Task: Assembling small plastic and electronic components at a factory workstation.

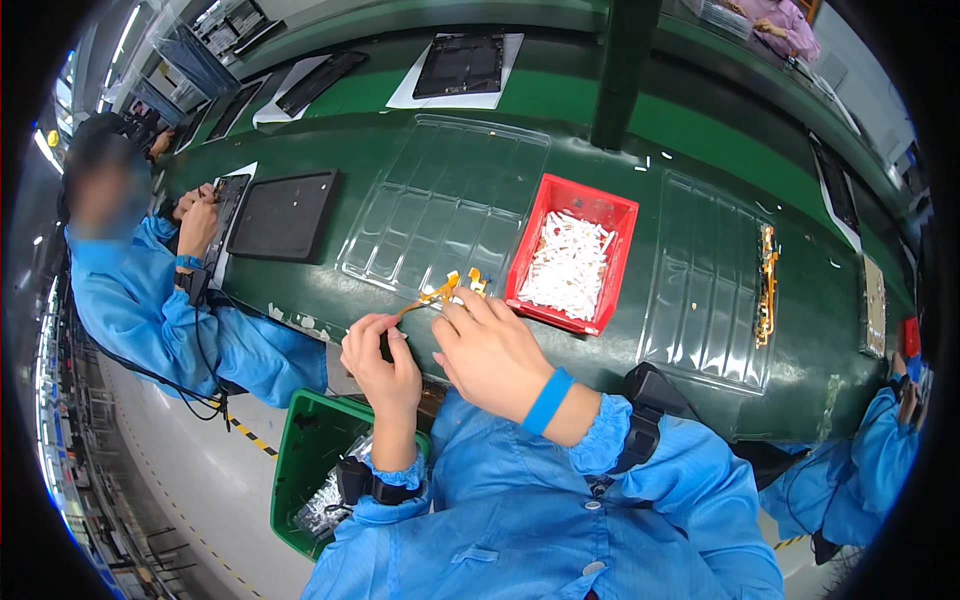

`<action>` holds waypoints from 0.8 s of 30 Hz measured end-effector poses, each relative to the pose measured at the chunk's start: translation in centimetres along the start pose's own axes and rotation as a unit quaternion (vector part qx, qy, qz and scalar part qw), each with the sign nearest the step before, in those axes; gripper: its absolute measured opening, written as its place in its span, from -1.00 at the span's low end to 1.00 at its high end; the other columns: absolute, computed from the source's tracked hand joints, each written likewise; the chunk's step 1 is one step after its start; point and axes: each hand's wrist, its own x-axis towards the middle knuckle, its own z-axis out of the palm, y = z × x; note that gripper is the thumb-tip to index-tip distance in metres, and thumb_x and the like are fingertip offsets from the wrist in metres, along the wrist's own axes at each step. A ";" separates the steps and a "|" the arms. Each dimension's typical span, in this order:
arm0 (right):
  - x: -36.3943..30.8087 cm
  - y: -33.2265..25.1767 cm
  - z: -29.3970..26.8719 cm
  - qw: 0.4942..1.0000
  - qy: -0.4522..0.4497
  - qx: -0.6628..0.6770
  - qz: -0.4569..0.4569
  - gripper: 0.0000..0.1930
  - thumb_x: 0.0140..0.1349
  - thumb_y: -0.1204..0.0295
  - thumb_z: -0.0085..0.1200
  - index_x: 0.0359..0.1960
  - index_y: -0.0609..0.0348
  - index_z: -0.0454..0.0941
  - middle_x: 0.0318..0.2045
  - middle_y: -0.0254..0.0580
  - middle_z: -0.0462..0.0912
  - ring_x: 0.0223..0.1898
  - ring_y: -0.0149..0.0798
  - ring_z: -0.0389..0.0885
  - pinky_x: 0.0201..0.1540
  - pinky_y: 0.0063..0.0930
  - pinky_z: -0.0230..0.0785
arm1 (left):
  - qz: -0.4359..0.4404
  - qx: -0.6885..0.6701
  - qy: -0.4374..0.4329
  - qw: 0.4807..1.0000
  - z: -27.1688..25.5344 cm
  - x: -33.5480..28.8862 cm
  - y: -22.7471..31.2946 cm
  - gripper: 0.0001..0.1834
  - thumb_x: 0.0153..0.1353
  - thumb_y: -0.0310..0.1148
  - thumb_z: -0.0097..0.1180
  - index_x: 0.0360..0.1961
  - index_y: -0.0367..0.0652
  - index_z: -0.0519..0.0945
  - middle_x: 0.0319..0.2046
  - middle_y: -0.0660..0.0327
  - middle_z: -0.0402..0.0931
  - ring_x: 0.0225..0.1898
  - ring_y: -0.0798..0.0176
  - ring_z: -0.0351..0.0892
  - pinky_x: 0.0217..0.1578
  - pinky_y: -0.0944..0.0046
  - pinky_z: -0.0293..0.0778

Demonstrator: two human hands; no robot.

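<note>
An orange flex cable (437, 293) with a few pale tabs is stretched between my two hands above the table's near edge. My left hand (382, 362) pinches its thin left end between thumb and forefinger. With the palm turned down, my right hand (495, 352) has its fingertips closed at the cable's wider part; those fingers partly hide it. Under and beyond the hands lies a clear plastic tray (440, 215) with moulded slots. A red bin (622, 260), heaped with small white strips (570, 265), stands just right of it.
A second clear tray (700, 290) at right carries several orange flex cables (767, 285). A black tray (283, 215) lies at left, beside a co-worker in blue (190, 310). Below the table edge stands a green bin (300, 440). A green post (622, 80) rises at the back.
</note>
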 end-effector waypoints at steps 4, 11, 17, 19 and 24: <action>0.3 -0.1 0.2 1.000 -0.010 0.006 0.015 -0.66 0.10 0.33 0.21 -0.13 0.26 0.51 -0.05 -0.06 0.56 0.19 0.02 0.39 0.11 -0.16 0.31 | 0.018 -0.008 -0.010 1.000 -0.2 -0.1 0.0 -0.87 0.16 -0.46 0.15 -0.23 -0.13 0.59 -0.16 0.21 0.57 -0.09 0.10 0.48 -0.02 0.14 0.23; 0.1 -0.3 0.4 1.000 -0.024 0.003 0.017 -0.61 0.11 0.34 0.19 -0.05 0.27 0.48 -0.01 -0.03 0.53 0.22 0.03 0.36 0.11 -0.15 0.30 | 0.038 -0.017 -0.055 0.998 -1.9 0.8 1.1 -0.84 0.09 -0.45 0.26 -0.28 -0.17 0.57 -0.15 0.14 0.58 -0.09 0.05 0.50 -0.02 0.12 0.30; -0.3 -0.2 0.6 1.000 -0.014 -0.008 0.010 -0.66 0.10 0.37 0.18 -0.10 0.25 0.49 -0.01 -0.03 0.53 0.19 0.01 0.38 0.08 -0.17 0.29 | 0.046 0.015 -0.085 0.995 -1.7 2.8 2.1 -0.84 0.07 -0.48 0.27 -0.35 -0.19 0.53 -0.26 0.15 0.61 -0.15 0.05 0.54 -0.02 0.10 0.32; -0.3 -0.4 0.6 1.000 -0.012 -0.003 0.008 -0.67 0.10 0.38 0.18 -0.11 0.24 0.49 -0.02 -0.04 0.53 0.18 0.01 0.38 0.08 -0.18 0.29 | -0.015 -0.032 -0.141 0.989 -1.5 3.6 2.1 -0.84 0.12 -0.45 0.26 -0.36 -0.21 0.49 -0.43 0.15 0.63 -0.34 0.10 0.63 -0.12 0.17 0.40; -0.5 0.1 0.9 1.000 0.022 0.019 0.006 -0.72 0.00 0.44 0.13 -0.22 0.24 0.52 -0.12 -0.03 0.56 0.13 -0.02 0.43 0.11 -0.23 0.27 | -0.082 -0.107 -0.138 0.981 -1.0 4.5 2.0 -0.87 0.23 -0.48 0.17 -0.35 -0.29 0.47 -0.57 0.07 0.63 -0.53 0.25 0.66 -0.48 0.32 0.46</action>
